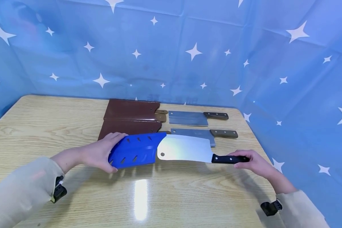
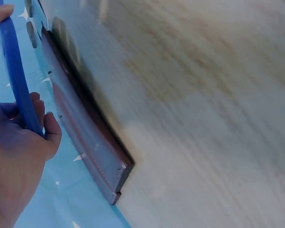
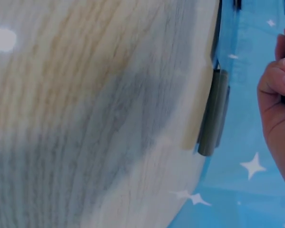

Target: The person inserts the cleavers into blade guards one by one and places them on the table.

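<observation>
My left hand (image 1: 101, 153) grips a blue plastic blade sheath (image 1: 136, 149) by its closed left end, thumb at the lower edge and fingers at the upper. Slanted slots run through the sheath. In my right hand (image 1: 253, 161) is the black riveted handle of a cleaver (image 1: 185, 148), its broad shiny blade pointing left. The blade's front end is right at the sheath's mouth; whether they touch I cannot tell. Both are held above the table. In the left wrist view the sheath (image 2: 17, 71) appears edge-on between thumb and fingers. Only part of my right hand (image 3: 278, 90) shows in the right wrist view.
Behind the hands, two brown leather sheaths (image 1: 131, 110) lie on the wooden table (image 1: 60, 120). To their right lie two more cleavers, a far one (image 1: 188, 118) and a nearer one (image 1: 225, 133) partly hidden by the held blade. A blue starry curtain (image 1: 171, 47) hangs behind.
</observation>
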The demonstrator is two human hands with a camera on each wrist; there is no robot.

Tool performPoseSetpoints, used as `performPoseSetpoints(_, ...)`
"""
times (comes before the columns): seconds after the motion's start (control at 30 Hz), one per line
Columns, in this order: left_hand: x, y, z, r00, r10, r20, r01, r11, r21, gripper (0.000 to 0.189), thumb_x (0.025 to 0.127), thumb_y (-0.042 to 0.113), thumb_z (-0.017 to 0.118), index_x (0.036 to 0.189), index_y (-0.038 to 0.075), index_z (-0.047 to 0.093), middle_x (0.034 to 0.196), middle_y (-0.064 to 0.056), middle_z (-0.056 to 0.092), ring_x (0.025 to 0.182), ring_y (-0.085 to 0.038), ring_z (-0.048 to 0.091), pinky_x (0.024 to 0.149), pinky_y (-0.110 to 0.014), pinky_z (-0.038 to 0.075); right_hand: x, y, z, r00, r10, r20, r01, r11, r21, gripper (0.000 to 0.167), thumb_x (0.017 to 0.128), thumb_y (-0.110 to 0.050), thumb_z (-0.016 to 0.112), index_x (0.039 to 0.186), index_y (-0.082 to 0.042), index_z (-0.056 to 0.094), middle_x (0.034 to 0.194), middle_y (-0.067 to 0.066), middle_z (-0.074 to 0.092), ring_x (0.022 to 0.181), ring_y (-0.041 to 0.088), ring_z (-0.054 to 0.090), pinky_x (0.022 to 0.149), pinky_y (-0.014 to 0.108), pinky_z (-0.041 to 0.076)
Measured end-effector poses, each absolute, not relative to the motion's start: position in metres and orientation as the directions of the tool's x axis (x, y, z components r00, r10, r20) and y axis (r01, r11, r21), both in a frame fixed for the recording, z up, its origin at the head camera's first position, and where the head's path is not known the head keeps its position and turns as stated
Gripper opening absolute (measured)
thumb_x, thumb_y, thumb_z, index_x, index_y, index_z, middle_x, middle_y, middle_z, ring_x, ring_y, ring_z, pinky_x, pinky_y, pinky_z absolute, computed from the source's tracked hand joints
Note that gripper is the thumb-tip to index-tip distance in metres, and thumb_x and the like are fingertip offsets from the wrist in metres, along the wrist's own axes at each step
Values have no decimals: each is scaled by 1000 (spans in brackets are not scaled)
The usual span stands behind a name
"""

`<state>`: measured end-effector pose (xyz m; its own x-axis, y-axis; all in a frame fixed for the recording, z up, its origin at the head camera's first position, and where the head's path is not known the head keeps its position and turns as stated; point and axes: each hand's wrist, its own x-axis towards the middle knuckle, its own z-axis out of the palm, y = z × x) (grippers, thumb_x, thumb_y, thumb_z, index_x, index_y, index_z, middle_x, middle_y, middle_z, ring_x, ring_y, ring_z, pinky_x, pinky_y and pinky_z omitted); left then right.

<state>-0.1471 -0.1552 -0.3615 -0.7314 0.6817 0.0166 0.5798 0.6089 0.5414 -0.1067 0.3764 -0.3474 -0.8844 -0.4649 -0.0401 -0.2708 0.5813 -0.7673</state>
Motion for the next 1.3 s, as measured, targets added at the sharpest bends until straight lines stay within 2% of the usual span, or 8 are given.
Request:
performPoseSetpoints(0.43, -146, -148, -356, -689, 725, -5, 611, 584, 535, 107, 57, 31, 82, 143, -1, 26, 136, -10, 38, 119, -25, 36, 90, -43, 42, -115, 373, -343, -854, -519, -26, -321, 567, -759, 32, 82, 4, 64, 113, -2, 66, 106, -23, 61, 87, 1, 56, 67, 22, 46)
performPoseSetpoints(0.7, -145, -138, -350, -686, 727, 26, 636, 582, 507, 108, 56, 32, 82, 142, -1, 27, 136, -11, 38, 120, -27, 36, 91, -45, 43, -121, 362, -340, -812, -583, -12, -370, 531, -762, 32, 82, 6, 63, 112, -3, 67, 105, -21, 62, 81, 3, 55, 64, 23, 45)
performPoseSetpoints(0.93, -147, -125, -350, -687, 726, -22, 620, 602, 504, 109, 57, 33, 82, 143, -2, 25, 139, -11, 37, 123, -27, 35, 95, -48, 41, -132, 325, -348, -810, -582, -68, -323, 540, -777, 30, 83, 0, 65, 113, 2, 65, 106, -4, 64, 79, 6, 54, 64, 25, 46)
performPoseSetpoints(1.13, -148, -119, -352, -688, 724, -42, 608, 607, 512, 109, 58, 34, 82, 144, -1, 25, 139, -11, 36, 124, -27, 35, 96, -49, 41, -138, 305, -352, -811, -577, -102, -303, 562, -770, 32, 82, -4, 68, 114, 1, 65, 107, 12, 63, 78, 6, 51, 64, 25, 46)
performPoseSetpoints(1.3, -148, -117, -354, -689, 724, -38, 608, 606, 512, 109, 57, 33, 81, 144, -1, 25, 139, -12, 36, 124, -28, 35, 98, -50, 39, -140, 291, -354, -805, -584, -105, -292, 543, -787, 32, 82, -3, 67, 114, 3, 65, 107, 18, 62, 79, 7, 51, 64, 25, 47)
